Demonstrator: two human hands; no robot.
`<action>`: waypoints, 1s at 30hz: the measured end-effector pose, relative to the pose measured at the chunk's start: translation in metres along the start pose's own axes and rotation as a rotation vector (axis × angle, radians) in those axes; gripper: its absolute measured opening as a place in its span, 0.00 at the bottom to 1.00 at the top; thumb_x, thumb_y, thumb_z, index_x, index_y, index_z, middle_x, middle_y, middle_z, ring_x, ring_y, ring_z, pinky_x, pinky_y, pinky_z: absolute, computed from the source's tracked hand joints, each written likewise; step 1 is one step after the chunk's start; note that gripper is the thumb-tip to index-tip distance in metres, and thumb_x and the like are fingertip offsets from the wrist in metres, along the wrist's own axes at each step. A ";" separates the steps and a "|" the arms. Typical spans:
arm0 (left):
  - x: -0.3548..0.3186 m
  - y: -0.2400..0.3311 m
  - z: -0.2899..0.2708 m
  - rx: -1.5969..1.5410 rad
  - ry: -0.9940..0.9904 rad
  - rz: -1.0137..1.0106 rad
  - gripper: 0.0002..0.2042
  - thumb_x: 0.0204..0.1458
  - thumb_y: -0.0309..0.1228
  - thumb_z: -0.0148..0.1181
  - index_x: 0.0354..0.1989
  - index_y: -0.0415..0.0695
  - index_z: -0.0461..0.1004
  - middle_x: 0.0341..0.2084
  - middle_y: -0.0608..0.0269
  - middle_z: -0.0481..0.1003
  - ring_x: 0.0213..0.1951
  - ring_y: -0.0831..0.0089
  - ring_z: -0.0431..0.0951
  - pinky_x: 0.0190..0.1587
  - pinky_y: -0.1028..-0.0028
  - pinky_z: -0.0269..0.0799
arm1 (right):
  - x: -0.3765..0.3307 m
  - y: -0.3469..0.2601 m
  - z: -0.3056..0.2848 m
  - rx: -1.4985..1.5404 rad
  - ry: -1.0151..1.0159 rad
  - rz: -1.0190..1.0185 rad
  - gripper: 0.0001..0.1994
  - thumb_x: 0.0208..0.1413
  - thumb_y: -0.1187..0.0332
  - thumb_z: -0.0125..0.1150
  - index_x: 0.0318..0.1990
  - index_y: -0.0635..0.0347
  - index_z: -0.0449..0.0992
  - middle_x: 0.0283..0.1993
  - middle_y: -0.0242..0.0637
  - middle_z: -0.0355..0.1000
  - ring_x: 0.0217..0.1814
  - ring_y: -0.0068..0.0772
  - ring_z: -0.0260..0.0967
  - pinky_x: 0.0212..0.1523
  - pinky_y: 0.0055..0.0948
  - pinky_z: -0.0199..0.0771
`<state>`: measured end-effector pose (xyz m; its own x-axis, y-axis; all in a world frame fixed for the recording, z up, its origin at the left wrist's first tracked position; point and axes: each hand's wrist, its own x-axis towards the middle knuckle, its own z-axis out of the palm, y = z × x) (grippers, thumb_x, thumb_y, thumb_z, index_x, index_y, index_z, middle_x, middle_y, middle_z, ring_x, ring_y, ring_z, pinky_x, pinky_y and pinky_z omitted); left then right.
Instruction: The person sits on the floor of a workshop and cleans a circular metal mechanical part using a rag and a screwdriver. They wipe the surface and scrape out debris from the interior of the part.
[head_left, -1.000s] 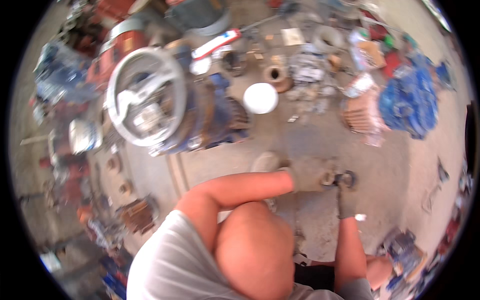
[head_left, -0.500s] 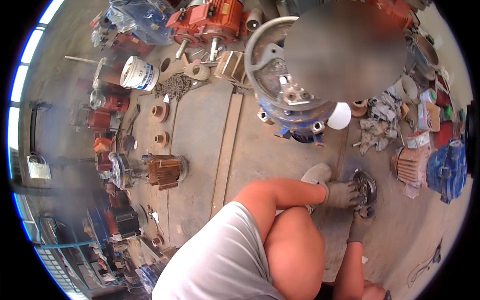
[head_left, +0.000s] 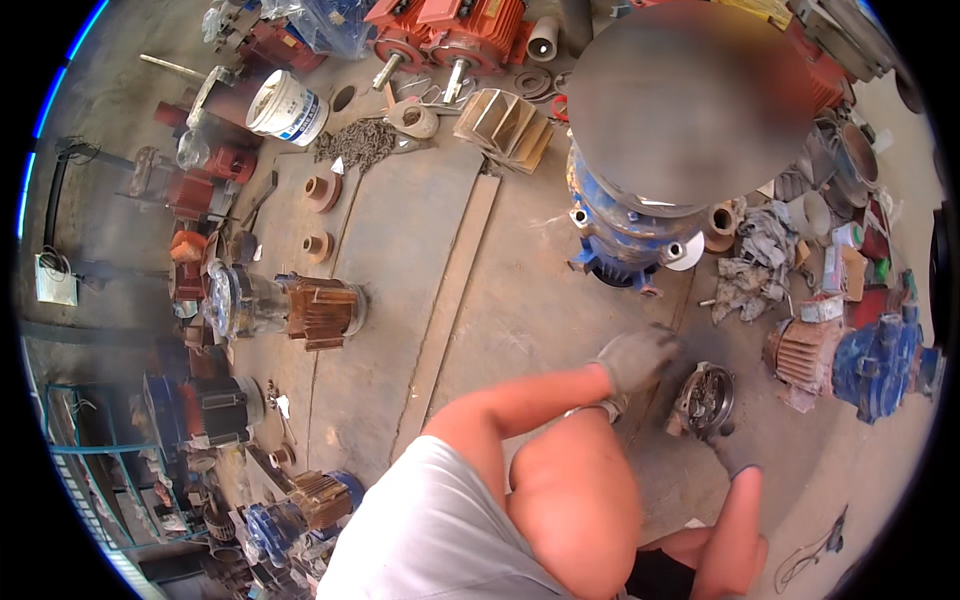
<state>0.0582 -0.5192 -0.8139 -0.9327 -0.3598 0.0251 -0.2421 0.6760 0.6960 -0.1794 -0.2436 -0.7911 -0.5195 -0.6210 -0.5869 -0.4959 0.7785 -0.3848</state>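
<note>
My left hand (head_left: 640, 357), in a grey work glove, is apart from the round metal housing (head_left: 707, 398), up and left of it. Its fingers point right and are blurred, so I cannot tell whether they are bent. Low on the floor, the housing shows a dark ring-shaped rim and metal parts inside. At its lower right edge is my gloved right hand (head_left: 735, 455), fingers closed at the rim, though partly smeared. A bare knee shows between my arms.
Ahead stands a large blue machine housing (head_left: 622, 235), its top hidden by a blurred disc. To the right lie grey rags (head_left: 755, 262) and a blue motor (head_left: 880, 368). Orange motors (head_left: 470, 35), a white bucket (head_left: 287, 108) and a rusty motor core (head_left: 325, 312) stand to the left.
My left hand has come off the housing and moved up and left. The housing now shows more of its outer side. The whole view has shifted slightly.
</note>
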 end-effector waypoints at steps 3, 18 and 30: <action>-0.069 -0.032 -0.016 0.042 0.134 -0.098 0.21 0.59 0.34 0.67 0.60 0.41 0.77 0.56 0.48 0.79 0.62 0.47 0.77 0.66 0.53 0.73 | -0.016 -0.082 -0.075 -0.008 -0.017 -0.025 0.21 0.54 0.66 0.74 0.54 0.65 0.83 0.47 0.52 0.84 0.50 0.46 0.84 0.52 0.41 0.81; -0.573 -0.006 -0.086 0.048 -0.261 -1.531 0.26 0.60 0.45 0.64 0.61 0.40 0.81 0.51 0.45 0.86 0.56 0.47 0.85 0.60 0.54 0.80 | -0.052 -0.365 -0.179 -0.006 0.707 -1.440 0.31 0.68 0.71 0.69 0.76 0.64 0.66 0.77 0.50 0.69 0.77 0.46 0.69 0.78 0.43 0.67; -0.679 0.096 0.105 -0.464 -0.467 -1.625 0.33 0.56 0.52 0.69 0.66 0.44 0.81 0.60 0.48 0.84 0.63 0.55 0.83 0.67 0.61 0.75 | 0.064 -0.410 -0.139 -0.650 0.855 -1.429 0.34 0.71 0.58 0.63 0.81 0.54 0.61 0.82 0.52 0.58 0.86 0.58 0.53 0.83 0.51 0.54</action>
<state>0.6403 -0.1422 -0.8392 0.1447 -0.1694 -0.9749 -0.9127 -0.4033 -0.0654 -0.1056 -0.6152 -0.5717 0.4408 -0.7486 0.4952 -0.8974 -0.3791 0.2257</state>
